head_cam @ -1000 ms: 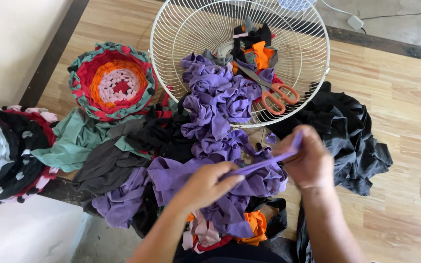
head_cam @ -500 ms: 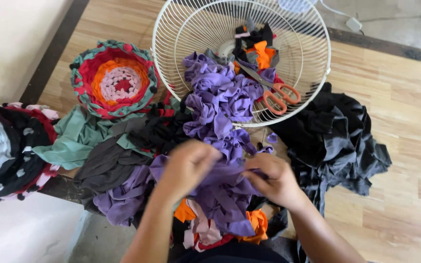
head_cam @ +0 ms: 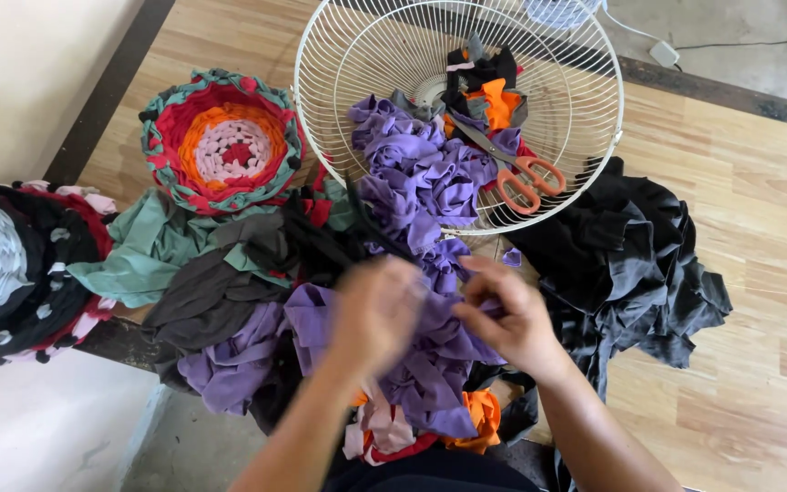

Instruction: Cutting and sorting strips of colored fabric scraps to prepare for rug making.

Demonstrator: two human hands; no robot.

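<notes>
Both hands pinched on purple cloth [head_cam: 430, 364]: left hand [head_cam: 377, 314] blurred but fingers closed in the pile, right hand [head_cam: 507, 314] pinching a strip just beside it. Cloth sits under the grip, over the lap. Beyond the grip: wire fan guard [head_cam: 585, 137], then scissors [head_cam: 526, 178] inside. Soft, light, limp, likely stretchy; take strip ends. Forearms angle inward, wrists bent down.

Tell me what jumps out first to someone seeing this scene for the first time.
The heap of purple cloth strips spilling from the white wire fan guard down to the middle draws the eye, with both hands, the left hand and the right hand, working in it. Orange-handled scissors lie in the guard. At the upper left sits a round rag mat in red, orange and green; black cloth is piled on the right.
</notes>
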